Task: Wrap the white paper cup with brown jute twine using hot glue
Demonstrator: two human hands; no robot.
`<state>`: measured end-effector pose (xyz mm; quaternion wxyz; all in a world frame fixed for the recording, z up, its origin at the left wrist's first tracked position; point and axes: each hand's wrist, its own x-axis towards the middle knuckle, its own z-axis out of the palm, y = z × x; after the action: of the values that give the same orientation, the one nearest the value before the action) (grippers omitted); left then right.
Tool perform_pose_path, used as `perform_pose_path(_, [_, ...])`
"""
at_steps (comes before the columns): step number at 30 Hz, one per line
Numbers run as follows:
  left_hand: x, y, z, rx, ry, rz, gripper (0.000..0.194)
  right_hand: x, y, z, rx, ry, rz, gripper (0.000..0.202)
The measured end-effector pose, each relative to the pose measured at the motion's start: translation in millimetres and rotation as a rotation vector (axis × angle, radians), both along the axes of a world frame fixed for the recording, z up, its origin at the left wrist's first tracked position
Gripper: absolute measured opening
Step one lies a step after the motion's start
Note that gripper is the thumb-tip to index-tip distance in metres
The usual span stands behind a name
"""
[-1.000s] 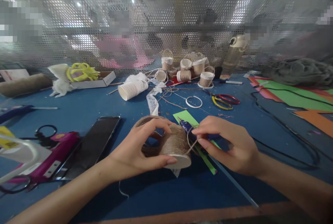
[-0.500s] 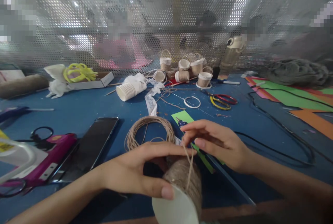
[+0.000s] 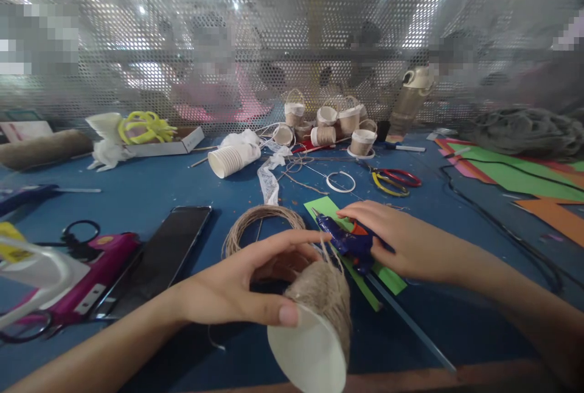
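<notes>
My left hand [image 3: 255, 283] holds a paper cup [image 3: 310, 344] wrapped in brown twine [image 3: 319, 289]. The cup lies tilted with its white open mouth toward me. Its thumb presses at the rim, and the index finger reaches over the far end, where loose twine strands stick up. My right hand [image 3: 387, 238] is at a blue glue gun [image 3: 337, 235], fingers and thumb apart on either side of its body. The gun lies on green paper [image 3: 326, 205], with a clear glue stick [image 3: 410, 323] out of its back. Whether the right fingers touch it is hard to see.
A twine coil [image 3: 237, 229] lies behind the cup. Left are a phone [image 3: 168, 253] and a magenta power strip [image 3: 104, 277]. Farther back stand stacked paper cups [image 3: 232, 159], small twine-wrapped baskets [image 3: 362, 142] and scissors [image 3: 392, 180]. A black cable [image 3: 502, 229] runs along the right.
My right hand has let go of the twine at the cup and moved right to the glue gun. The left hand keeps hold of the cup, its index finger raised slightly.
</notes>
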<state>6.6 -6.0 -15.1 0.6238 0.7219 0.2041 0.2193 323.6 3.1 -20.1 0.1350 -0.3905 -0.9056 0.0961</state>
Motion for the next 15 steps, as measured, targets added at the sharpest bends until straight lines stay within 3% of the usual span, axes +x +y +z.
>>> perform_pose_path(7, [-1.5,1.5,-0.4,-0.036,0.022,-0.015,0.075,-3.6,-5.9,7.0,-0.133,-0.1,-0.02,0.04])
perform_pose_path(10, [-1.1,0.3,-0.3,-0.073,0.026,-0.016,0.076,-6.2,-6.8,7.1,-0.114,-0.136,-0.071,0.03])
perform_pose_path(15, [-1.1,-2.3,-1.4,-0.19,0.005,-0.005,0.077,-6.7,-5.1,6.5,-0.027,-0.097,-0.158,0.034])
